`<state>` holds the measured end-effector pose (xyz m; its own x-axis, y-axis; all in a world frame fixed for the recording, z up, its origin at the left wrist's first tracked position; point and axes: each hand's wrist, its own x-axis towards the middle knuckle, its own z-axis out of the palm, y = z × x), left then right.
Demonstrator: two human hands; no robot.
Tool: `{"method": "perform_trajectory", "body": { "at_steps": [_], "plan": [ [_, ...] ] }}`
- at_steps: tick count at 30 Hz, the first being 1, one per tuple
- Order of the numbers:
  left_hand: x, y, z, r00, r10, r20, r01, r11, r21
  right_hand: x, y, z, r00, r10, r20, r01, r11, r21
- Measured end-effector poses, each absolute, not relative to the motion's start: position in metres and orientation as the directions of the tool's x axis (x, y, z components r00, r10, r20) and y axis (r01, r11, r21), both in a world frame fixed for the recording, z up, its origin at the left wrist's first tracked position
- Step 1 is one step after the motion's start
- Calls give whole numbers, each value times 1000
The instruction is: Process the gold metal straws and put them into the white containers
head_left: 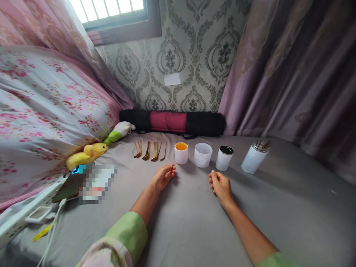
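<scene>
My left hand rests on the grey bed sheet, palm up, fingers loosely curled, holding nothing. My right hand lies a little to its right, fingers loosely curled inward, nothing visible in it. Just beyond them stand a white cup with an orange inside, a translucent white cup, a white cup with a dark rim and a tilted white cup with sticks in it. Several thin golden sticks lie in a row left of the cups.
A black and red roll lies along the patterned wall. A flowered duvet fills the left, with a yellow plush toy and a green-white one beside it. A power strip and cables lie at the lower left. Curtains hang right.
</scene>
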<state>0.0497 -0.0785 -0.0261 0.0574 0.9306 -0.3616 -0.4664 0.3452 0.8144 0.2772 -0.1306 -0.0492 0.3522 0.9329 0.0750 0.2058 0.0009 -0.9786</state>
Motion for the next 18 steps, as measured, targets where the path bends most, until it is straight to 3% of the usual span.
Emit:
{"method": "perform_trajectory", "body": {
  "at_steps": [5, 11, 18],
  "plan": [
    [37, -62, -20, -70, 942, -328, -343, 286, 895, 278, -130, -52, 351, 931, 100, 240, 14, -971],
    [26, -44, -12, -219, 949, -229, -74, 217, 973, 278, -129, -55, 350, 931, 101, 271, 3, -963],
    [12, -27, -5, -293, 951, -98, 340, 199, 919, 278, -128, -54, 341, 933, 115, 289, 12, -957]
  ]
}}
